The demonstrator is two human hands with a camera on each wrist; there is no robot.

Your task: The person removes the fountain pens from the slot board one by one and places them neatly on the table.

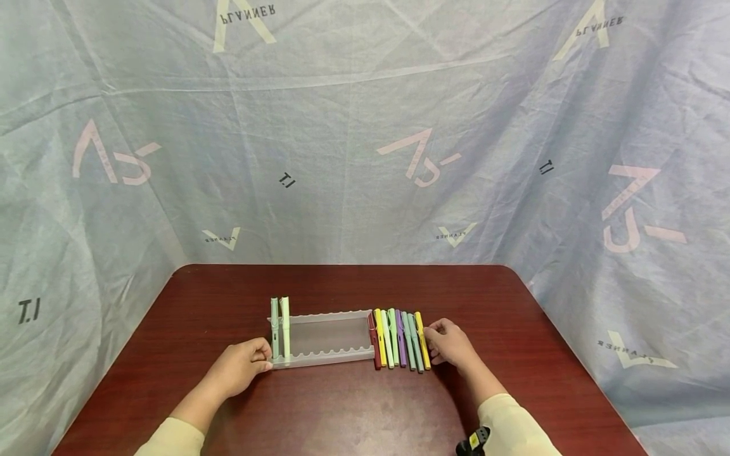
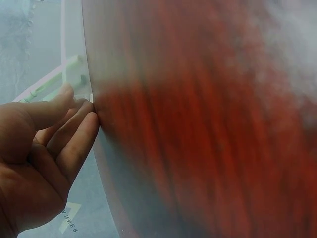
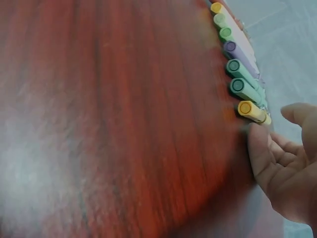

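Your left hand (image 1: 242, 364) rests with relaxed, nearly straight fingers against the left end of the clear pen rack (image 1: 322, 358), grasping nothing. The rack sits mid-counter, nearer the front edge of the dark red counter (image 1: 353, 411), with two pale green pens (image 1: 280, 335) seated at its left end. Your right hand (image 1: 450, 343) lies released, fingertips touching the yellow pen (image 1: 422, 348), the rightmost of a row of coloured pens (image 1: 397, 347) lying just right of the rack.
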